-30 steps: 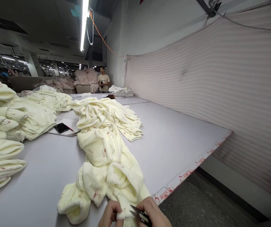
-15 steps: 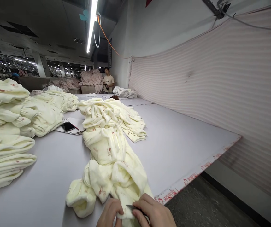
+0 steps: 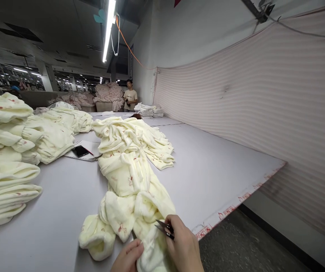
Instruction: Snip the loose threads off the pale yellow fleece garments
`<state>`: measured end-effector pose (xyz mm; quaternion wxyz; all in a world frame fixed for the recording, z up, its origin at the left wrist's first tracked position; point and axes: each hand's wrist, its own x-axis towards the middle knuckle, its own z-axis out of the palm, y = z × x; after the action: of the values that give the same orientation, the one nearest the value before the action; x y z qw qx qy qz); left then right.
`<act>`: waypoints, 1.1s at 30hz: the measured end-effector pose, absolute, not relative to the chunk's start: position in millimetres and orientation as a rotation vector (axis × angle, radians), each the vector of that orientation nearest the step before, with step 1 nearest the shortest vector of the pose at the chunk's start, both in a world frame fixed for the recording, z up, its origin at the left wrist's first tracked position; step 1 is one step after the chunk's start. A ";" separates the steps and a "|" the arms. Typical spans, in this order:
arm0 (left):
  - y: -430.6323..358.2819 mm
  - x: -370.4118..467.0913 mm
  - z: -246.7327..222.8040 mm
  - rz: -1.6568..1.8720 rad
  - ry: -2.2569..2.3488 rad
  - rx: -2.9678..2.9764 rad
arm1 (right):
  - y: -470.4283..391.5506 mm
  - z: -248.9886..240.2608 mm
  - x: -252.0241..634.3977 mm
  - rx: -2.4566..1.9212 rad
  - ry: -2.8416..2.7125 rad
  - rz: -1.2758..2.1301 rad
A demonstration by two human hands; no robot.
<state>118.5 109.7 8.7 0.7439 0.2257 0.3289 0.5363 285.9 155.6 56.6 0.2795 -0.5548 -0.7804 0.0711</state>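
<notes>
A pale yellow plush garment (image 3: pixel 153 247) with small reddish prints lies in folds near the front of the table. At its near end my left hand (image 3: pixel 128 257) is closed on the edge of the cloth, fingers pinched together. My right hand (image 3: pixel 184 243) grips a pair of dark thread snips (image 3: pixel 165 229), their two pointed blades parted and directed left just above the fabric. The right palm hides part of the snips' handles. A bunched cuff-like end (image 3: pixel 97 238) of yellow cloth rests left of my hands.
Stacks of yellow garments (image 3: pixel 7 181) line the left side. A black phone (image 3: pixel 80 151) and a pencil lie on papers (image 3: pixel 94 146). More yellow cloth (image 3: pixel 122 134) is heaped ahead. A person (image 3: pixel 130 97) stands at the far end. The table edge (image 3: pixel 238 203) slopes along the right.
My right hand has moved up and away from my left hand, and the snips' blades now show apart. The near end of the cloth has shifted and bunched up; my left hand moved slightly left.
</notes>
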 end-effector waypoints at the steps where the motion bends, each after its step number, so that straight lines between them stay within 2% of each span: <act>1: 110.8 117.7 12.0 1.180 0.659 0.475 | 159.7 59.3 284.6 -1.527 -2.089 0.226; 4: 110.7 115.5 24.8 1.180 0.515 0.441 | 161.3 66.4 284.7 -1.509 -2.056 0.528; 7: 109.0 114.3 34.4 1.158 0.482 0.415 | 151.4 72.3 289.1 -1.293 -2.073 0.726; 13: 111.3 114.5 34.6 1.121 0.446 0.427 | 144.3 79.9 285.9 -1.289 -2.220 0.554; 20: 113.2 115.7 34.2 1.106 0.485 0.474 | 149.1 85.6 293.0 -1.336 -2.201 0.636; 26: 114.1 119.6 36.7 1.093 0.472 0.492 | 143.2 84.0 293.0 -1.366 -2.278 0.434; 33: 114.9 117.0 39.2 1.067 0.488 0.475 | 142.4 89.2 296.2 -1.318 -2.296 0.563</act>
<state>117.0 114.9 39.2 0.8064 0.2218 0.2278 0.4986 296.2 142.4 89.2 0.2159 -0.4755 -0.8282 0.2033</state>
